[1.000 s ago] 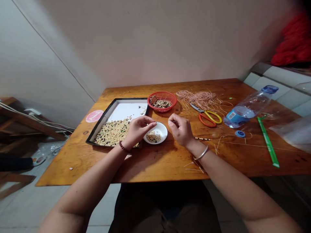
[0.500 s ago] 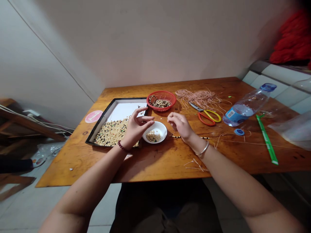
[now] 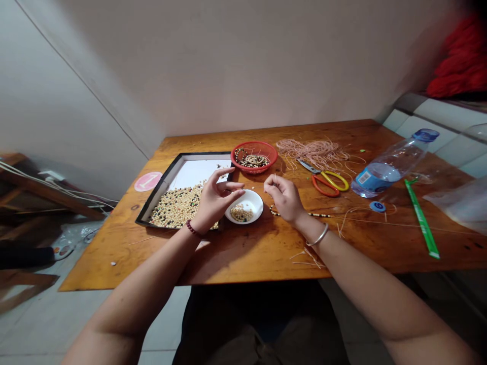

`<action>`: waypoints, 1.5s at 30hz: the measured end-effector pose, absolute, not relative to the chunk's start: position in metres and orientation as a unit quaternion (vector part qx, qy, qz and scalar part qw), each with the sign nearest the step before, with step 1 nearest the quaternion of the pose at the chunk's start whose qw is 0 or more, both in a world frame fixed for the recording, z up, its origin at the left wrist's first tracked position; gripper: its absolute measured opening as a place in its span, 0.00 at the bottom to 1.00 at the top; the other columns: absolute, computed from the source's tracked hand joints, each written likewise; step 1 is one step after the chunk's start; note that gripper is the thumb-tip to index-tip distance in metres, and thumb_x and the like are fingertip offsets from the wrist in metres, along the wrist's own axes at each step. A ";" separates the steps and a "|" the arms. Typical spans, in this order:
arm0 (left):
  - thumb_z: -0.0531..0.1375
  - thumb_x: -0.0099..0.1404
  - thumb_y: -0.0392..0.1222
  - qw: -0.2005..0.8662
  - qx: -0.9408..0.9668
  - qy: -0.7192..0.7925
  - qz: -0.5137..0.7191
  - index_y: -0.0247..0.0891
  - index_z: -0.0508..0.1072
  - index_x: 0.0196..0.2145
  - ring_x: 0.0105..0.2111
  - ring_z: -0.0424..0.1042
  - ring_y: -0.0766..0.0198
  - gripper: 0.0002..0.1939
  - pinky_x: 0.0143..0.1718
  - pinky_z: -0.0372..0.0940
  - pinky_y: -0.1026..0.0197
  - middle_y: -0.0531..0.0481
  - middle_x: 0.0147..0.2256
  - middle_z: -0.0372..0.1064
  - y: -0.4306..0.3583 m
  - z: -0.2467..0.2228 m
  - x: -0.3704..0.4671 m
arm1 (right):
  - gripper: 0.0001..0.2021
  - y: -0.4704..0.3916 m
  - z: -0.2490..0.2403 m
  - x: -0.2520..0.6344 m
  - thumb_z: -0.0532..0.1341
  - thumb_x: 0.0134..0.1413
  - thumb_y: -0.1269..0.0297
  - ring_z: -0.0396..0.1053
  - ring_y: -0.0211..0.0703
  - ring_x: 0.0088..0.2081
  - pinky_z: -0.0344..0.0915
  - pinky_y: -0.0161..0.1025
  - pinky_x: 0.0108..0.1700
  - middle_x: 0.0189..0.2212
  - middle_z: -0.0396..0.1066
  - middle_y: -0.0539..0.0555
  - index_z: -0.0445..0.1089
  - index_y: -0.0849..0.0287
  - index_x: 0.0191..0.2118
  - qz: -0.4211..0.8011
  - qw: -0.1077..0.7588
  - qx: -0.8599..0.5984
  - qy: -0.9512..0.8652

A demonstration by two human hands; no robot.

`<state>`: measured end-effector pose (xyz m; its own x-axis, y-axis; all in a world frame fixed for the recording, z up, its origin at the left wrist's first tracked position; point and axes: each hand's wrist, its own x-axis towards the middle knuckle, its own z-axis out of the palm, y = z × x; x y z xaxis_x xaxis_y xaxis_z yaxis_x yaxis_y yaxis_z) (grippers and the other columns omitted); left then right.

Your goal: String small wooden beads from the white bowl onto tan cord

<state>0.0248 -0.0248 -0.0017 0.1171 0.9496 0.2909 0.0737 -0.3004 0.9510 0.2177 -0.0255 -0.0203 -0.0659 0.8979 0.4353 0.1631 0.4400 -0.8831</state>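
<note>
Beaded strand [image 3: 321,215]: lies on the wooden table [image 3: 228,268] beside the right hand [image 3: 287,200], partly hidden behind it, then runs off as bare cord toward the table's right side. Shows more beads near that hand than a second ago. In the left hand [image 3: 215,203], forefinger now raised clear of the thumb, middle fingertip close to the thumb, beside the white dish [image 3: 257,204]; cannot tell whether a bead sits between. In the right, thumb and forefinger pressed together, apparently pinching a fine thread [image 3: 275,176]. Means, as a judgement, a looser left grip, with only the right looking firmly engaged.

On the tabletop, largest first: black-rimmed tray [image 3: 192,172] with pale and dark beads heaped toward the near side; tangle of pink cord [image 3: 312,152]; clear bottle [image 3: 376,177], tilted in view; red basket [image 3: 254,171] holding beaded loops; scissors [image 3: 317,171] with orange and yellow handles, just beside the tangle; green strip [image 3: 422,218]; pink round label [image 3: 148,181]; blue disc [image 3: 377,206].

Around the table: plain wall [image 3: 247,66] behind, pale tiled floor [image 3: 160,324] below, red pile [image 3: 462,61] at far right, white cables [image 3: 68,188] at left.
</note>
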 end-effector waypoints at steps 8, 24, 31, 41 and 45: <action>0.72 0.50 0.41 0.418 0.623 0.412 0.516 0.38 0.66 0.52 0.39 0.78 0.57 0.33 0.37 0.74 0.62 0.47 0.33 0.77 -0.026 -0.001 0.025 | 0.10 -0.027 -0.021 0.218 0.54 0.56 0.63 0.57 0.36 0.26 0.54 0.35 0.31 0.21 0.60 0.47 0.61 0.59 0.25 0.306 0.550 -0.416 -0.657; 0.71 0.52 0.42 0.424 0.634 0.417 0.494 0.36 0.66 0.52 0.39 0.78 0.57 0.32 0.37 0.74 0.61 0.45 0.35 0.77 -0.026 -0.002 0.025 | 0.10 -0.030 -0.018 0.221 0.54 0.56 0.65 0.54 0.33 0.23 0.50 0.34 0.28 0.19 0.57 0.46 0.59 0.59 0.24 0.238 0.523 -0.427 -0.698; 0.68 0.58 0.45 0.439 0.658 0.409 0.454 0.37 0.66 0.51 0.43 0.77 0.55 0.27 0.42 0.72 0.58 0.42 0.38 0.77 -0.027 -0.003 0.023 | 0.10 -0.027 -0.019 0.222 0.55 0.56 0.66 0.55 0.34 0.23 0.51 0.34 0.28 0.20 0.58 0.46 0.61 0.59 0.24 0.256 0.503 -0.425 -0.708; 0.64 0.61 0.47 0.376 0.717 0.426 0.405 0.38 0.66 0.51 0.42 0.77 0.57 0.23 0.40 0.71 0.60 0.43 0.39 0.76 -0.028 -0.007 0.025 | 0.11 -0.028 -0.026 0.213 0.59 0.54 0.59 0.65 0.39 0.29 0.58 0.36 0.34 0.27 0.73 0.52 0.73 0.61 0.30 0.363 0.355 -0.447 -0.736; 0.60 0.65 0.49 0.316 0.699 0.449 0.458 0.38 0.65 0.51 0.44 0.76 0.58 0.19 0.40 0.70 0.59 0.41 0.44 0.74 -0.020 -0.004 0.018 | 0.14 -0.025 -0.026 0.213 0.63 0.51 0.56 0.68 0.42 0.32 0.62 0.38 0.37 0.30 0.76 0.56 0.76 0.63 0.30 0.442 0.370 -0.443 -0.687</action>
